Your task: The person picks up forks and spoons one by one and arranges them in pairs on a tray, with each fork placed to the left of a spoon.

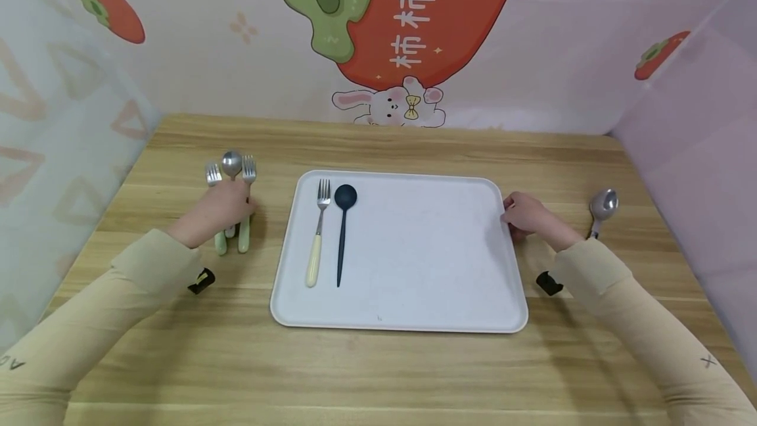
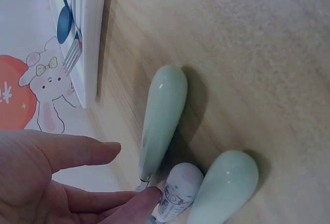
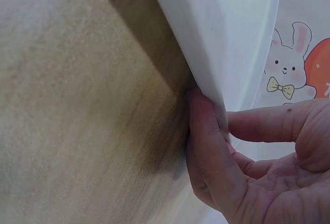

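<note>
My left hand [image 1: 219, 208] is over two green-handled forks and a spoon lying side by side on the table. In the left wrist view the thumb stands apart from the fingers, whose tips are at the neck of the nearer fork [image 2: 165, 116] beside the spoon's patterned handle [image 2: 180, 185]. The other fork's handle [image 2: 227, 188] lies beyond. My right hand [image 1: 526, 214] pinches the right rim of the white tray [image 1: 426, 248] between thumb and fingers. On the tray's left side lie a cream-handled fork [image 1: 314, 258] and a black spoon [image 1: 341, 235].
Right of the tray, a metal spoon [image 1: 603, 204] lies on the wooden table [image 1: 378, 373], partly hidden by my right forearm. A printed wall sheet [image 1: 236, 77] stands behind the table, with more sheets at both sides.
</note>
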The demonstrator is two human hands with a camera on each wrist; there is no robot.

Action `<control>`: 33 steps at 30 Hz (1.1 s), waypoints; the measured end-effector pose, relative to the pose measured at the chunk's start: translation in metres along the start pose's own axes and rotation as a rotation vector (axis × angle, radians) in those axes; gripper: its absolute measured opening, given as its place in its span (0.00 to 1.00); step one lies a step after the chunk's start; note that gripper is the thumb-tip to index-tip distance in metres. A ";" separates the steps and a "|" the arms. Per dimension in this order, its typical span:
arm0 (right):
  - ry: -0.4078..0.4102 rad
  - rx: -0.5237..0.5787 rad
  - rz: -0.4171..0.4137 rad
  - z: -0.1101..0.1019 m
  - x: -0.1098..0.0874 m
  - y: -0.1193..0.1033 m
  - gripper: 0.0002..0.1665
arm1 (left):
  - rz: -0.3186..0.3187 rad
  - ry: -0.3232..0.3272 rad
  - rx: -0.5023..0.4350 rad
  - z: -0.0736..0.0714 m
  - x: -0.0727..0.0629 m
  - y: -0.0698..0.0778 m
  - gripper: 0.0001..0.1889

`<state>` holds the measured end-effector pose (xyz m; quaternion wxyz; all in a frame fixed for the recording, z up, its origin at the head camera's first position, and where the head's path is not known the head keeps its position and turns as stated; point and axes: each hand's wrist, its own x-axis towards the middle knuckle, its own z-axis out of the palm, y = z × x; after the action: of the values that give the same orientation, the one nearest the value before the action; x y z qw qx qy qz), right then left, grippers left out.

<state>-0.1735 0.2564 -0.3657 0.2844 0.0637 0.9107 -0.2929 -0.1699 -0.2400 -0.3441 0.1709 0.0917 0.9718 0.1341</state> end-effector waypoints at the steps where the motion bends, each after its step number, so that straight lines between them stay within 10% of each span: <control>1: 0.001 0.001 0.001 0.000 0.000 0.000 0.23 | -0.001 -0.008 -0.008 0.000 0.001 -0.002 0.15; 20: 0.005 0.036 -0.006 0.000 0.000 0.001 0.21 | -0.100 -0.160 -0.209 0.002 0.010 -0.006 0.06; 33: 0.011 0.039 -0.016 0.001 0.000 0.002 0.21 | -0.112 -0.105 -0.226 0.010 0.014 -0.003 0.05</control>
<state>-0.1722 0.2571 -0.3669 0.2758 0.0637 0.9068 -0.3123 -0.1798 -0.2373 -0.3581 0.2380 0.0243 0.9438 0.2281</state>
